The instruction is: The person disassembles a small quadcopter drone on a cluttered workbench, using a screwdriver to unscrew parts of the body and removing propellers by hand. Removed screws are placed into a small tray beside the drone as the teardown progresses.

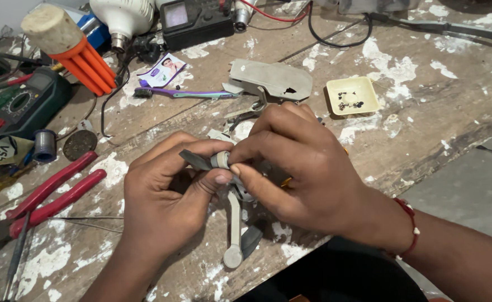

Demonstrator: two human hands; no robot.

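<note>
Both my hands meet over the middle of a worn wooden workbench [414, 128], gripping a small grey drone-like device [236, 223] with folding arms. My left hand [165, 193] pinches a dark propeller blade and the small grey motor hub [219, 160] at the end of one arm. My right hand [302, 170] closes over the device's body from the right, its thumb and forefinger on the same hub. One grey arm with a round foot sticks out below my hands. A grey plastic cover [271, 78] lies just behind my hands.
A small cream tray [353, 95] with tiny dark screws sits right of the cover. Red-handled pliers [53, 193] lie left. A purple toothbrush [184, 93], multimeter [25, 106], solder spool [45, 145], orange-handled tool [72, 47], white bulb [123, 19] and black meter [195, 22] crowd the back.
</note>
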